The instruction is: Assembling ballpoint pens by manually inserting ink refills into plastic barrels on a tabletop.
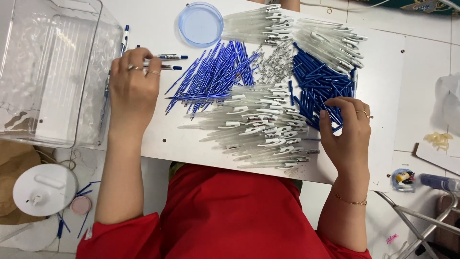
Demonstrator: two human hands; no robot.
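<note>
Assembled pens (pixel 165 62) pinched in my left hand (pixel 132 88) near the board's (pixel 191 144) left edge, my right hand's (pixel 346 129) fingertips pressed together on blue pen caps (pixel 318 84) near its right edge.

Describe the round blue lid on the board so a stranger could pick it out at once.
Start at the white board covered with pen parts. Go to its far edge, just beyond the fan of blue ink refills and beside the clear plastic bin. The round blue lid lies there flat: the only circular, translucent pale-blue thing among long thin parts.
</note>
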